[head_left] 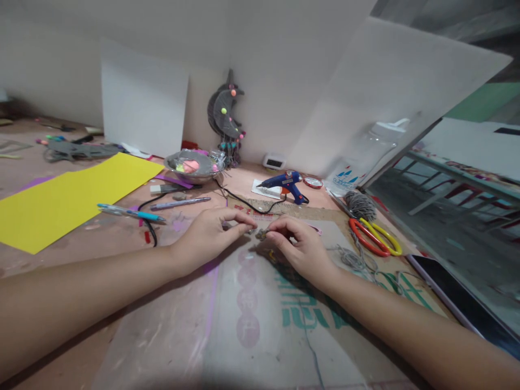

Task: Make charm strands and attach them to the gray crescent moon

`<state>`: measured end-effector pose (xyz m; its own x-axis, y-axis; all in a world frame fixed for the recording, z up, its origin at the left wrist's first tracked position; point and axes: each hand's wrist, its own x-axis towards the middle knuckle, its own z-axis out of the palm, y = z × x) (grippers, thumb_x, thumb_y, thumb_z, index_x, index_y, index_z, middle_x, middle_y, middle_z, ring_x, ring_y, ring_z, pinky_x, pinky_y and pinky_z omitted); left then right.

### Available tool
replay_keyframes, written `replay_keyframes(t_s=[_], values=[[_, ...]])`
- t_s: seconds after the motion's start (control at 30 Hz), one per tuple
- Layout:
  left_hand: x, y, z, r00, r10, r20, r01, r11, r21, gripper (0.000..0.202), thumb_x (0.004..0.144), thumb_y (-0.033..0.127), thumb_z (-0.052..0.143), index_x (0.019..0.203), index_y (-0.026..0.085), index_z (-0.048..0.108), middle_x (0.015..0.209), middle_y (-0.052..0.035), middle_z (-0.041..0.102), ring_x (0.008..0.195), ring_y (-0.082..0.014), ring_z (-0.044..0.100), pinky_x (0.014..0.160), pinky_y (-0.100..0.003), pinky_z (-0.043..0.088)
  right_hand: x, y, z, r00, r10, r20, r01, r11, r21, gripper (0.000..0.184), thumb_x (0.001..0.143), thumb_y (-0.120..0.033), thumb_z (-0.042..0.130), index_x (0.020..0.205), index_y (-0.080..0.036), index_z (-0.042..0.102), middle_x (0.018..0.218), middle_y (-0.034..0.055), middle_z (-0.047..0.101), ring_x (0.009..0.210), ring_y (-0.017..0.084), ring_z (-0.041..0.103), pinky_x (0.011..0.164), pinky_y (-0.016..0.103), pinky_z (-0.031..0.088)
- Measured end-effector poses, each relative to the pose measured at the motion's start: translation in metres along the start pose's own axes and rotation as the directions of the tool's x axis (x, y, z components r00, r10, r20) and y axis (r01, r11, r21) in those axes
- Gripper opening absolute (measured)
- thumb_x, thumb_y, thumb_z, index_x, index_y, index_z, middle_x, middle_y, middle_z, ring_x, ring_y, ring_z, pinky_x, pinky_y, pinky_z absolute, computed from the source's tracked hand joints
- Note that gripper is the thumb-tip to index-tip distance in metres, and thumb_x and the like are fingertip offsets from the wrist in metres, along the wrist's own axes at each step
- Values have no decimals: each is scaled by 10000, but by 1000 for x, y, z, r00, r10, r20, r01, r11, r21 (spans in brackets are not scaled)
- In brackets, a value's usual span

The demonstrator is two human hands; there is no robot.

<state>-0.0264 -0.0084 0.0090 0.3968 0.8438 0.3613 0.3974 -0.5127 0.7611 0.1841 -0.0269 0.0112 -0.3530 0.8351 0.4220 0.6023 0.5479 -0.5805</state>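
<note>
Small greyish piece (261, 234), seemingly between right fingers (283, 222)

Sheet of yellow card (77, 197), flat at the left of the bench (244, 179). Blue pen (130, 213), just beside the card's near edge; purplish pen (181, 203), farther right. Metal bowl (173, 168), containing a pink item and clear wrapping. White panel (144, 103), upright behind the bowl. Grey crescent-moon ornament (221, 120) — trimmed with coloured pompoms, against the wall. Small white digital clock (274, 161). Blue hot-glue gun (280, 180), nozzle pointing left. Clear water bottle (368, 154) — white lid, sailboat print. Ball of grey yarn (361, 207), beside scissors (384, 252) with red and yellow handles. Smartphone (459, 298), dark screen, at the right edge.
</note>
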Motion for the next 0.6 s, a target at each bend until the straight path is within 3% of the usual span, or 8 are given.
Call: replay_keyframes(t_s=[0.13,0.33,0.43,0.6], values=[[-1,3,1,1000,-25,17,25,1000,13,168,803,191,536,846,212,697,777,27,697,696,-125,628,673,-224,503,1,-2,0,1000,10,5,-10,1000,8,106,863,-263,551,807,-188,600,755,17,629,679,139,567,639,259,435],[1,5,0,999,-32,22,32,999,-39,259,787,111,482,877,200,708,877,17,721,820,-135,655,731,-220,514,0,-2,-1,999,8,-40,-7,1000,13,107,863,-269,549,810,-191,599,732,6,613,652,131,549,600,241,418],[2,4,0,998,-65,20,66,996,-60,224,834,211,511,943,209,706,876,8,724,808,-142,658,712,-224,512,-1,0,-1,997,2,-80,0,1000,28,115,862,-280,549,803,-189,589,708,1,603,634,128,546,593,239,419],[2,4,0,996,-72,57,74,997,-21,189,832,340,577,770,187,669,742,14,687,721,-142,631,667,-225,478,-1,-1,-1,996,24,-86,-22,999,27,117,860,-283,550,796,-190,580,689,0,595,610,124,532,568,234,414]])
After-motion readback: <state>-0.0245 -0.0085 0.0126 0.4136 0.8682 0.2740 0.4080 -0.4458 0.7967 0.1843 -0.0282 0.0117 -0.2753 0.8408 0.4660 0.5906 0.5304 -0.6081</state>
